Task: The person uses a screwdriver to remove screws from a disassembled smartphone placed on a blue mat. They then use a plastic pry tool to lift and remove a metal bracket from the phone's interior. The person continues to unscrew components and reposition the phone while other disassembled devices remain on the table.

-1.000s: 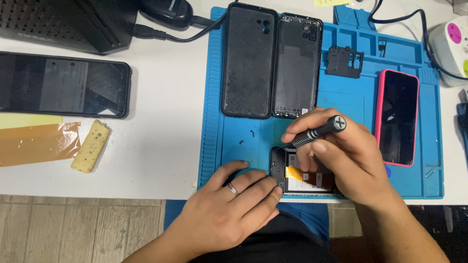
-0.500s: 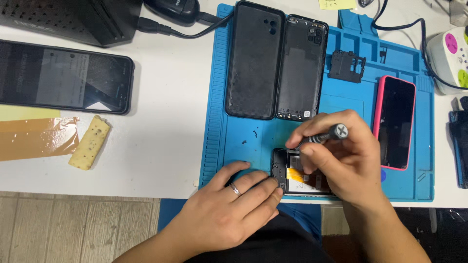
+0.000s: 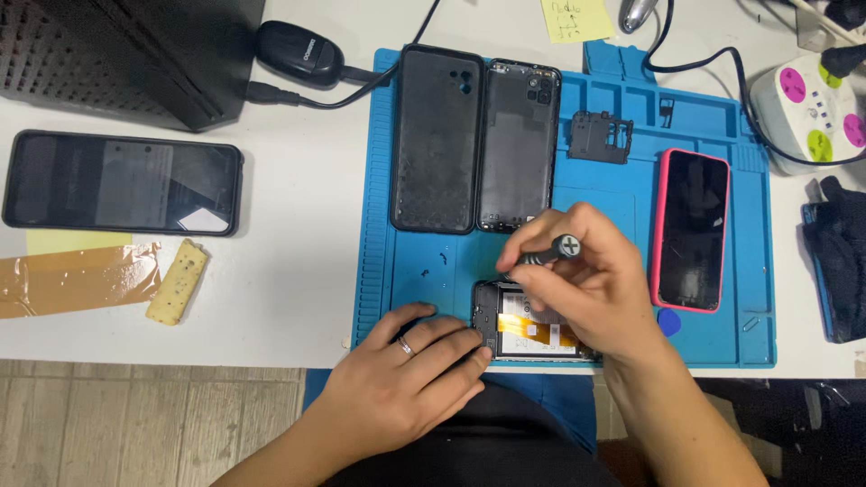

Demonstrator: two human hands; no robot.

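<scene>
the right hand (image 3: 591, 289) grips a screwdriver (image 3: 541, 256) over the opened phone (image 3: 528, 332) at the blue mat's (image 3: 410, 271) near edge. the left hand (image 3: 406, 379) presses flat beside it, holding nothing. a slip could gouge the orange flex cable (image 3: 519, 325).

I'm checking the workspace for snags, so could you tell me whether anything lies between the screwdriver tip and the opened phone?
Nothing visible does. The right hand holds the screwdriver angled down onto the opened phone, though its fingers hide the tip. The left hand rests at the phone's left edge, beside it.
</scene>
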